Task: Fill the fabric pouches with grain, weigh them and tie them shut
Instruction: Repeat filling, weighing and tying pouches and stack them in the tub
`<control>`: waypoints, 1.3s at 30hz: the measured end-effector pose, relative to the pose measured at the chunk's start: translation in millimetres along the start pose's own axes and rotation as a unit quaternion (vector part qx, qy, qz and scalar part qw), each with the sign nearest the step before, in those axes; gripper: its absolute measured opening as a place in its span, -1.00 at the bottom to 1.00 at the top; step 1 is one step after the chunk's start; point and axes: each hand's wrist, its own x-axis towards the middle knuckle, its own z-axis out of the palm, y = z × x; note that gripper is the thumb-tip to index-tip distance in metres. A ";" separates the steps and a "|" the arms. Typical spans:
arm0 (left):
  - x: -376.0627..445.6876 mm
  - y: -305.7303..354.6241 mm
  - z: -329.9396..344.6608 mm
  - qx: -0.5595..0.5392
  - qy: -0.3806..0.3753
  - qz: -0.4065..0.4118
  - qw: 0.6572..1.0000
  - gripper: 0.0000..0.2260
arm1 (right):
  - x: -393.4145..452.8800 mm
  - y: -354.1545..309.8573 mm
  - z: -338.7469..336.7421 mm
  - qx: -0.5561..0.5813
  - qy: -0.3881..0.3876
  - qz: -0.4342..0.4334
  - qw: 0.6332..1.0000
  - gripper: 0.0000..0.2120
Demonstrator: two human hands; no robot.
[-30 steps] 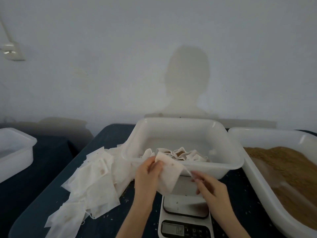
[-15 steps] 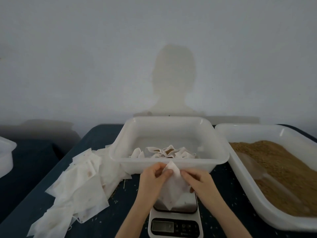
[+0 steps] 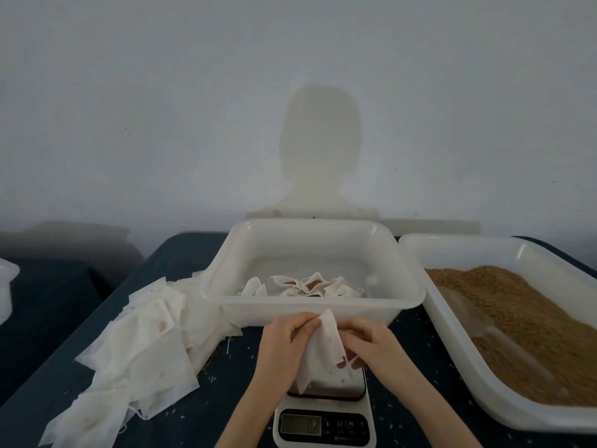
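Observation:
An empty white fabric pouch [image 3: 321,349] hangs over the white digital scale [image 3: 324,421] at the table's front. My left hand [image 3: 286,342] pinches its top left edge, and my right hand [image 3: 368,345] grips its right side with curled fingers. Behind my hands stands a white tub [image 3: 311,299] with several filled pouches [image 3: 305,286] inside. A large white tray [image 3: 452,347] on the right is heaped with brown grain [image 3: 529,324], and a translucent scoop [image 3: 468,315] lies in it.
A loose pile of empty white pouches [image 3: 139,357] lies on the dark table [image 3: 200,415] to the left of the scale. Scattered grains dot the tabletop. Another white tub [image 3: 6,286] shows at the far left edge. A pale wall rises behind.
My hands have drawn together on the pouch and lowered it over the scale; my right hand now grips its side instead of the top corner. The view shifted left.

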 end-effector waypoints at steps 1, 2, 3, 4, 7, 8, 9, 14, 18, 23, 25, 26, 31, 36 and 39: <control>-0.5 -0.8 0.3 -0.005 0.001 0.000 1.000 -0.77 | -0.4 0.1 -0.4 -0.011 0.006 -0.002 1.000 -0.86; -1.2 -1.8 0.7 -0.006 0.000 -0.002 1.000 -0.77 | -0.9 0.3 -0.9 -0.027 0.018 -0.009 0.999 -0.87; -1.5 -3.2 1.4 0.001 0.000 -0.002 1.000 -0.78 | -1.7 0.7 -1.1 -0.046 0.033 -0.019 0.998 -0.89; -2.2 -4.5 2.0 0.014 0.002 -0.001 1.000 -0.79 | -2.8 0.9 -1.1 -0.066 0.044 -0.032 0.996 -0.90; -3.1 -6.7 3.7 0.043 0.014 0.008 0.999 -0.87 | -3.4 1.4 -0.1 -0.158 0.048 -0.068 0.984 -0.79; -3.1 -7.0 4.5 0.040 0.016 0.011 0.999 -0.88 | -2.8 0.9 0.1 -0.199 0.042 -0.074 0.976 -0.78; -3.2 -6.3 4.9 0.037 0.015 0.012 0.999 -0.88 | -2.4 0.1 0.2 -0.231 0.035 -0.075 0.969 -0.77; -4.9 -0.4 2.5 0.031 0.004 0.029 0.999 -0.78 | -2.4 -2.4 -3.2 -0.285 0.021 -0.063 0.956 -0.69; -11.4 2.3 -0.1 0.049 -0.024 0.055 0.997 -0.80 | -3.1 -9.4 -9.5 -0.293 0.023 -0.058 0.954 -0.89; -13.9 -1.1 0.4 0.159 -0.131 0.092 0.974 -0.24 | -2.8 -15.2 -15.7 -0.336 0.072 -0.035 0.938 -0.77; -10.8 -2.7 5.2 0.231 -0.120 0.120 0.958 -0.17 | -4.1 -16.3 -17.4 -0.346 0.062 -0.038 0.935 -0.69; -9.4 -3.4 7.2 0.248 -0.104 0.121 0.955 -0.20 | -5.0 -16.9 -18.1 -0.355 0.055 -0.040 0.932 -0.68; -4.4 -3.9 9.7 0.249 -0.062 0.061 0.964 -0.58 | -11.2 -18.6 -26.5 -0.392 0.058 -0.065 0.916 -0.76; -1.7 -1.4 14.3 0.210 -0.110 0.016 0.971 -0.71 | -15.5 -20.8 -44.9 -0.337 0.049 -0.091 0.936 -0.83; 2.5 2.4 17.3 0.208 -0.127 0.018 0.970 -0.75 | -17.5 -23.6 -71.4 -0.317 0.063 -0.078 0.943 -0.79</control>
